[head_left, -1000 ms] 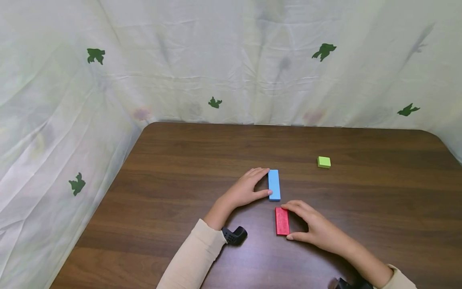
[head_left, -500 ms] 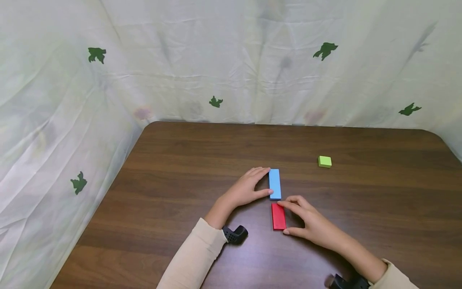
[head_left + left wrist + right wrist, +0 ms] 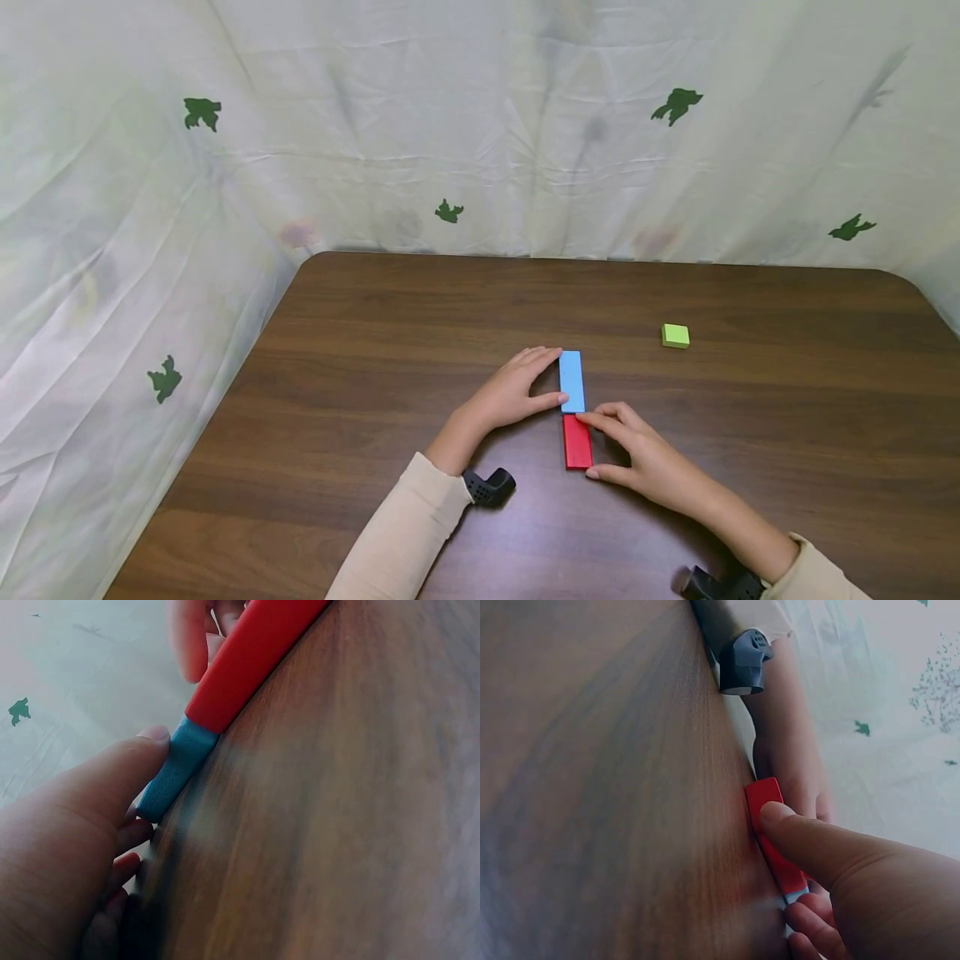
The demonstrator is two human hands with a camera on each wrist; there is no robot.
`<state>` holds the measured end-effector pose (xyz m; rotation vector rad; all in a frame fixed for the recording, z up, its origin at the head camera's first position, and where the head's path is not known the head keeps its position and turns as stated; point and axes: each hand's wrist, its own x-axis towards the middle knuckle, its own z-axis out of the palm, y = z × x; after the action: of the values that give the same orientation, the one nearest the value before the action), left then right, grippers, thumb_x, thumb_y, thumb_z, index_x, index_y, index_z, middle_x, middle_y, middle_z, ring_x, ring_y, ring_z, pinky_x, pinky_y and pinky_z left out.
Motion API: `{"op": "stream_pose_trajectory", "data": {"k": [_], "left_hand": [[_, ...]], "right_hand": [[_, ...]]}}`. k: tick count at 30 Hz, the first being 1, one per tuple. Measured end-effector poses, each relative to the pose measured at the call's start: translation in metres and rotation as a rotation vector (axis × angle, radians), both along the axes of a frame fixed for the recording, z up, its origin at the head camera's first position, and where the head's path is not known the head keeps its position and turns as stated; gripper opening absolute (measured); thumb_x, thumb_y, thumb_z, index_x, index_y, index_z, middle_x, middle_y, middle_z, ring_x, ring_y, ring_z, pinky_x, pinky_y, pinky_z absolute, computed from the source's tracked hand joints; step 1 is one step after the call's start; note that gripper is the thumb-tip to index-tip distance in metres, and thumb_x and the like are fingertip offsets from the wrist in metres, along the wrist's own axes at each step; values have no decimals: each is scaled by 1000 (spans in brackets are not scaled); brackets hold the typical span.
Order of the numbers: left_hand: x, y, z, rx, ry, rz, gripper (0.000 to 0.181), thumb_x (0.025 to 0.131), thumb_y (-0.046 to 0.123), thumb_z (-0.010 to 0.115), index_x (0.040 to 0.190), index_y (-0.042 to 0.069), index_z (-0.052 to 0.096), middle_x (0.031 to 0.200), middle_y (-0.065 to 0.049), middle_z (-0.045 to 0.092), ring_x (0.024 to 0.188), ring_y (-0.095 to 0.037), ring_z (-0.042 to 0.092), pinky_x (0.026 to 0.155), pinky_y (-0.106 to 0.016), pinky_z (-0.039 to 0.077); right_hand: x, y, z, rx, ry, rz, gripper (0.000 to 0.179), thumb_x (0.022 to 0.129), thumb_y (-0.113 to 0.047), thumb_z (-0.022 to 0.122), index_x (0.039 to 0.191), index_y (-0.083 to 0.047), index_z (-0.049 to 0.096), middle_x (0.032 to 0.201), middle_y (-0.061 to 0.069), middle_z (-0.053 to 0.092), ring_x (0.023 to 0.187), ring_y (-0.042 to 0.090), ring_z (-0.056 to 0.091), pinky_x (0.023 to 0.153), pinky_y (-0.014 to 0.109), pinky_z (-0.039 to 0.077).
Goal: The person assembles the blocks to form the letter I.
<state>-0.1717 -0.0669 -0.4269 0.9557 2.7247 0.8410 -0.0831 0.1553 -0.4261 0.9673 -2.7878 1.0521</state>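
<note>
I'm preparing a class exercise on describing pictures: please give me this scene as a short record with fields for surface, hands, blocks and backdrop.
Surface: brown wood-grain table
Left hand: holds blue block
Right hand: holds red block
Arrangement: blue block and red block end to end, red nearer
Apart: green block, farther back, to the right
Backdrop: pale cloth

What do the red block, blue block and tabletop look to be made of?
Red block: painted wood or plastic, perhaps; even colour, smooth faces, softened edges.
Blue block: likely the same, fairly matte; its surface looks faintly textured in the left wrist view.
Tabletop: wood or wood-look laminate; brown streaked grain, soft sheen. Which one, I can't tell.
</note>
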Motion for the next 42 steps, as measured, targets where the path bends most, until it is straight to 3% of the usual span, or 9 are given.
{"op": "stream_pose_trajectory", "data": {"k": [25,33,42], "left_hand": [[1,0,-2,18,17,2,68,87,46,53,142,13,29,141,-2,33,131,-19,23,105,-33,18],[16,-3,-4,174,41,53,56,92,41,47,139,15,35,137,1,38,127,-15,29,102,-37,26],[31,-4,-4,109,103,-14,67,84,48,57,137,13,38,134,-2,42,124,-18,34,100,-38,29]], "right_hand": [[-3,0,-2,19,14,-8,61,74,-33,73,127,-14,50,115,-3,46,104,13,46,86,35,44],[-2,-1,-2,21,12,-16,61,74,-34,73,127,-14,51,115,-4,47,105,13,47,86,35,44],[-1,-1,-1,17,-6,-18,62,73,-33,74,128,-16,50,117,-4,48,107,14,46,87,37,43]]}}
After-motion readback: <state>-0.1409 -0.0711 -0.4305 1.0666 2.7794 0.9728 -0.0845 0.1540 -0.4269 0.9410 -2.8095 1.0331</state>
